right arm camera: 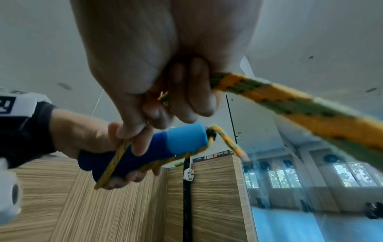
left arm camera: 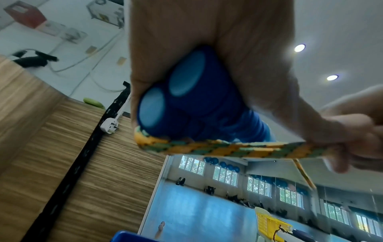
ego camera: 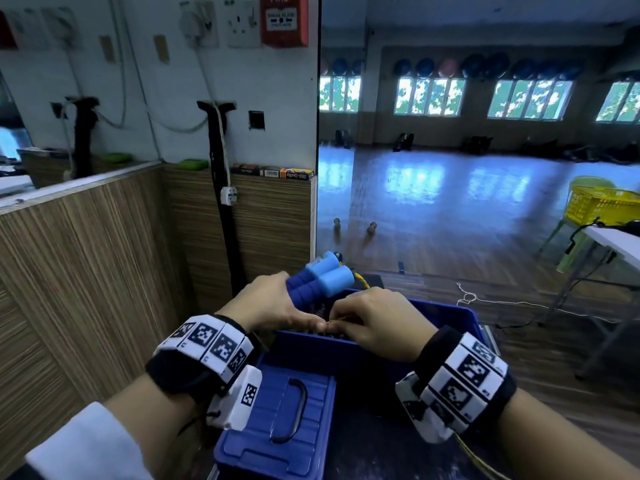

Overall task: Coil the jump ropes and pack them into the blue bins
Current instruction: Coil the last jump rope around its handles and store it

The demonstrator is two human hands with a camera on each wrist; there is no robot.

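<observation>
2 handles (ego camera: 320, 280) in L hand (ego camera: 268, 301)

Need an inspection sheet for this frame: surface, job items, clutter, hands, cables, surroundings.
Surface: dark top under the bins, mostly hidden.
Job's things: two blue foam handles held side by side; yellow-green rope runs from them; open blue bin below the hands, contents unclear; closed blue lidded bin nearer the person.
Clutter: nothing seen.
Grippers: left hand grips both handles; right hand pinches the rope.
Cables: white plug hangs on the wood panel; thin white cord lies on the floor.
Surroundings: mirror wall, yellow basket, fire alarm box.
</observation>
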